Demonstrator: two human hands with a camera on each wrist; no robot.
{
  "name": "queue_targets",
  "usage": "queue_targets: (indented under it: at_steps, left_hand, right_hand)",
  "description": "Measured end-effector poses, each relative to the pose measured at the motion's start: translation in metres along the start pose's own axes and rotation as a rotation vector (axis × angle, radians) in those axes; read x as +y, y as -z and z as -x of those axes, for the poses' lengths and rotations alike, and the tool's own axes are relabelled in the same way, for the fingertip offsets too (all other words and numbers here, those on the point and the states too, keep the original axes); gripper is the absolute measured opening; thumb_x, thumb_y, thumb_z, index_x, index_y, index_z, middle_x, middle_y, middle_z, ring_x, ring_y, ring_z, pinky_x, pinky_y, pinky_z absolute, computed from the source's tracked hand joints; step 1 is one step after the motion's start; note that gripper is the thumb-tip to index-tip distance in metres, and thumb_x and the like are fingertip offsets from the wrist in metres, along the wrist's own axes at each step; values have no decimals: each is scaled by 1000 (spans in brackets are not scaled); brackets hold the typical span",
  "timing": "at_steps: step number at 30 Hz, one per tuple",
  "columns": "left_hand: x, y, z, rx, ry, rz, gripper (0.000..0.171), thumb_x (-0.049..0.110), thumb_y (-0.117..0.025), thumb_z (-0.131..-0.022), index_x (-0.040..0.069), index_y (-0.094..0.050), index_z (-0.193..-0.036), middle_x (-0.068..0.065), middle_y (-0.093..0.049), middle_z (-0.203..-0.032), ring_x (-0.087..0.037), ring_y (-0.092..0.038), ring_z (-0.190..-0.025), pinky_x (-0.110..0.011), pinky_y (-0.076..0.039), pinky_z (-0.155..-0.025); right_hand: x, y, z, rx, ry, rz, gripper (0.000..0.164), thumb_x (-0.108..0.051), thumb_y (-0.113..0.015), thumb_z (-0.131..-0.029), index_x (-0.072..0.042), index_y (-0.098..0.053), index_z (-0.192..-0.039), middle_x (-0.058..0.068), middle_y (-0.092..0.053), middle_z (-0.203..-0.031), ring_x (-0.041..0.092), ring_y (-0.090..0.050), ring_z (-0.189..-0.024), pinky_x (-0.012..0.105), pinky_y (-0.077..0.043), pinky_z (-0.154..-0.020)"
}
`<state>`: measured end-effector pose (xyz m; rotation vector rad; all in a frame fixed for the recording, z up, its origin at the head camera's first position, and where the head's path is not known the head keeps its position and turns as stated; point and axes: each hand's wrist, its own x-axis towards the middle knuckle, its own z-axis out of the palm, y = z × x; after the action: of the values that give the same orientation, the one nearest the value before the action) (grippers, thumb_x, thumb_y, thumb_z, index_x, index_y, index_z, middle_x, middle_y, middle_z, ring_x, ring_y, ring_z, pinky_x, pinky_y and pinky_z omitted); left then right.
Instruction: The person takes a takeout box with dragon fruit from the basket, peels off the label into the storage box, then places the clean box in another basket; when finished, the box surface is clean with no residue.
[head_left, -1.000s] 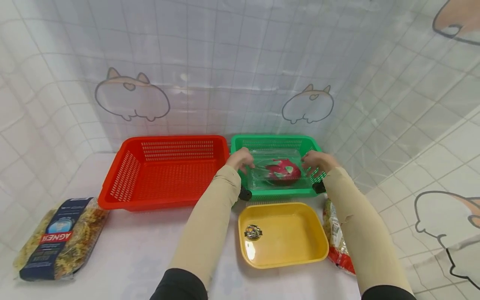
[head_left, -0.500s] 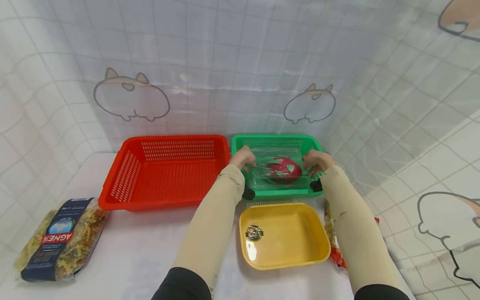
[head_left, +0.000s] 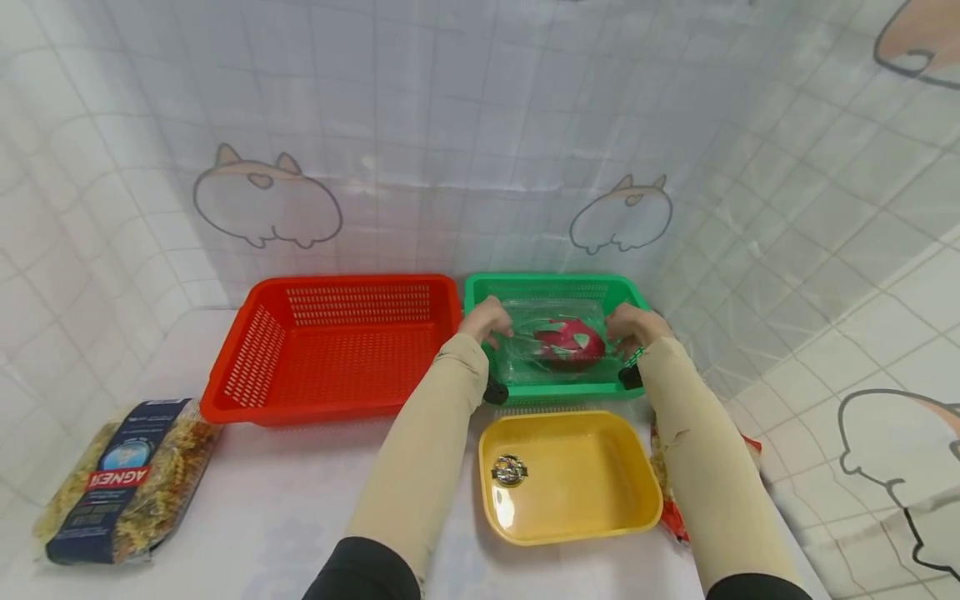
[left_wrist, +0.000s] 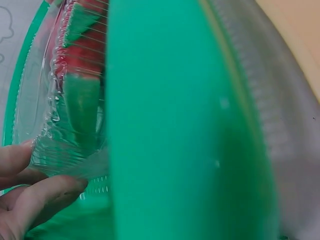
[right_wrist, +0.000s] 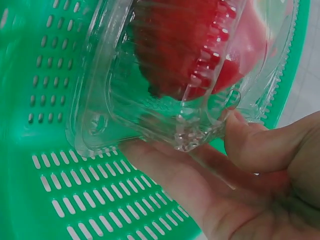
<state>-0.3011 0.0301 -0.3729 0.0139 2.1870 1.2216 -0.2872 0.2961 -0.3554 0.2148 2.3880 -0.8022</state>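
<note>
A clear plastic clamshell box (head_left: 517,365) with a pink-red dragon fruit (head_left: 572,343) inside is in the green basket (head_left: 558,390). My left hand (head_left: 486,318) pinches the box's left end; in the left wrist view the thumb and fingers (left_wrist: 52,192) meet at its ribbed corner, partly behind the basket's wall. At the opposite end my right hand (head_left: 636,323) grips the box. The right wrist view has the thumb (right_wrist: 255,145) against the lid's side, with fingers reaching under the rim. Perforated basket wall shows just beside those fingers.
A red basket (head_left: 352,412) stands directly left of the green one. In front is a yellow tray (head_left: 585,475) with a small round metallic piece (head_left: 509,471) on it. A pasta bag (head_left: 127,479) lies far left; a red-ended packet (head_left: 673,521) is partly under the right sleeve.
Both hands stay at the box's ends, with only slight movement. The right forearm has shifted a little inward, so a red end of the packet shows beyond its sleeve.
</note>
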Motion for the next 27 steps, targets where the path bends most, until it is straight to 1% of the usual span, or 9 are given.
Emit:
queue_targets:
  at_steps: [7,11,14,18,19,20,24,25,27]
  left_hand:
    - [-2,1,0,32,-4,-50,77,4,-52,-102,-2,2,-157,-21,-2,-166,-38,-64,-113,-38,-52,-99]
    - [-5,0,-5,78,20,-63,76,3,-54,-101,-2,-2,-158,-21,-6,-165,-36,-67,-107,-37,-54,-96]
    - [-5,-1,-4,106,29,-49,77,3,-55,-101,0,-3,-158,-19,-8,-165,-35,-66,-107,-37,-53,-97]
    - [-4,1,-6,109,34,-25,76,5,-54,-101,3,-4,-159,-16,-11,-166,-32,-68,-99,-35,-54,-94]
    - [-8,2,-17,106,27,-27,77,6,-56,-100,2,-5,-158,-16,-12,-165,-30,-69,-89,-33,-57,-88]
    - [-8,3,-18,102,27,-25,76,7,-56,-101,2,-7,-158,-16,-14,-165,-27,-69,-81,-33,-57,-86]
    - [-13,5,-15,74,-9,27,69,7,-54,-101,0,-14,-157,-17,-22,-163,-19,-57,-61,-36,-56,-90]
    - [-15,5,-11,65,-29,50,68,7,-54,-101,-1,-15,-156,-17,-22,-163,-20,-61,-70,-37,-55,-93]
    - [-15,4,5,52,-68,82,67,8,-52,-102,-1,-15,-157,-17,-21,-163,-24,-64,-96,-41,-50,-102]
  right_hand:
    - [0,0,-10,19,11,36,51,-12,-28,-108,15,-22,-150,32,-19,-159,41,-64,-115,45,-58,-87]
    - [-3,-4,-8,29,21,24,38,-12,-30,-107,13,-41,-134,31,-27,-155,39,-67,-107,47,-58,-87]
    - [-5,-4,-9,36,33,23,38,-12,-29,-107,12,-42,-133,31,-27,-155,39,-67,-106,47,-58,-86]
    - [-6,0,-9,25,52,36,51,-11,-27,-106,15,-23,-149,33,-21,-158,42,-63,-114,47,-58,-87]
    - [-6,1,-8,13,59,34,52,-9,-27,-106,15,-18,-151,34,-19,-158,44,-61,-117,48,-57,-89]
    - [-5,3,-7,-5,67,33,54,-8,-26,-105,14,-14,-152,35,-17,-159,46,-58,-122,49,-56,-91]
    - [-3,4,-3,-79,97,31,59,-5,-27,-103,10,-4,-155,34,-6,-161,51,-43,-134,51,-52,-97]
    - [-2,4,-1,-89,100,26,59,-5,-27,-103,10,-3,-155,33,-4,-161,52,-40,-136,52,-51,-99]
    - [-1,3,1,-86,112,28,61,-5,-29,-102,8,-2,-156,32,-2,-162,51,-38,-137,52,-50,-101]
